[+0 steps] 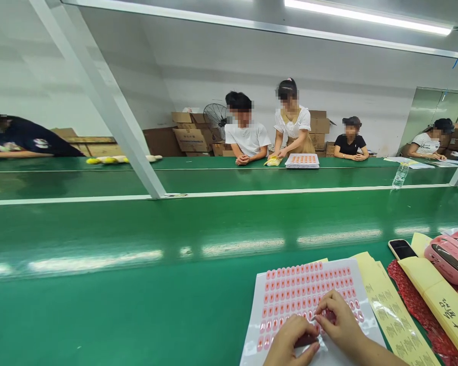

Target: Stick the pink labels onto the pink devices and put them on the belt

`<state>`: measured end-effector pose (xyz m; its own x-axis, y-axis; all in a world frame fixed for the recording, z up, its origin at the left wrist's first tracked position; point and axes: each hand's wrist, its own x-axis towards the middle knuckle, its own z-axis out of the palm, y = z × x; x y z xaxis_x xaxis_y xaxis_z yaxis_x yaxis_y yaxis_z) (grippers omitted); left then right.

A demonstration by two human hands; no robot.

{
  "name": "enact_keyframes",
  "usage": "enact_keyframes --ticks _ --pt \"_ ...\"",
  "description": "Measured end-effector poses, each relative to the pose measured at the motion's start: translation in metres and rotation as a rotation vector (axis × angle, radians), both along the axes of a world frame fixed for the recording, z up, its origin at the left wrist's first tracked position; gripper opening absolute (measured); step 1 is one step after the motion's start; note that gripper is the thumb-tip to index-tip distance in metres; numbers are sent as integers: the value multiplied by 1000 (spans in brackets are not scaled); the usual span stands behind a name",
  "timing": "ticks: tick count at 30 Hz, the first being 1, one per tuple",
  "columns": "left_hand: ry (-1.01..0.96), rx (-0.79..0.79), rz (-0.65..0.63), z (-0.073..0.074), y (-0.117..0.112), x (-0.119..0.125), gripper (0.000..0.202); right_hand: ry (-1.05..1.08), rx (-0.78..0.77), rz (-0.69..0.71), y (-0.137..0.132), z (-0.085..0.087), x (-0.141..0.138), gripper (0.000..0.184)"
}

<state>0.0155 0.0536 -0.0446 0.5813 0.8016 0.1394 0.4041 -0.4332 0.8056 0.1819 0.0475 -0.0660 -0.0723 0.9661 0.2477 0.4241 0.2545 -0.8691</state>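
A white sheet (257, 305) lies on the green bench in front of me, covered with rows of small pink oval pieces (293, 292) with orange-red middles, looking like false nails. My left hand (293, 338) rests over its lower rows, thumb and fingers curled together. Close beside it, my right hand (339, 323) pinches over the same rows. Whatever sits between the fingertips of either hand is too small and hidden to name. Yellow label sheets (395, 310) with printed text lie just right of the white sheet, partly under it.
Right of the labels are red bubble wrap (416, 305), a folded yellow paper (438, 295) with handwriting, a phone (402, 249) and pink cases (448, 256). A bottle (400, 175) stands beyond the white divider strip (290, 189). A slanted metal post (110, 101) rises at left. Several people sit or stand opposite.
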Motion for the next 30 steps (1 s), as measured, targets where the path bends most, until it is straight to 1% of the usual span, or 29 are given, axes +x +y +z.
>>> enact_keyframes --ticks 5,15,20,26,30 --pt "30 -31 4 1 0 1 9 14 -41 -4 0 0 0 10" --pt "23 -43 -7 0 0 0 10 8 -39 13 0 -2 1 11" --pt "38 -73 -8 1 0 2 9 -1 -36 10 0 -1 1 11" --pt "25 -56 -18 1 0 0 11 -1 -9 12 0 -2 1 12" --pt "10 -46 -19 0 0 0 10 -1 -24 17 0 -3 1 12"
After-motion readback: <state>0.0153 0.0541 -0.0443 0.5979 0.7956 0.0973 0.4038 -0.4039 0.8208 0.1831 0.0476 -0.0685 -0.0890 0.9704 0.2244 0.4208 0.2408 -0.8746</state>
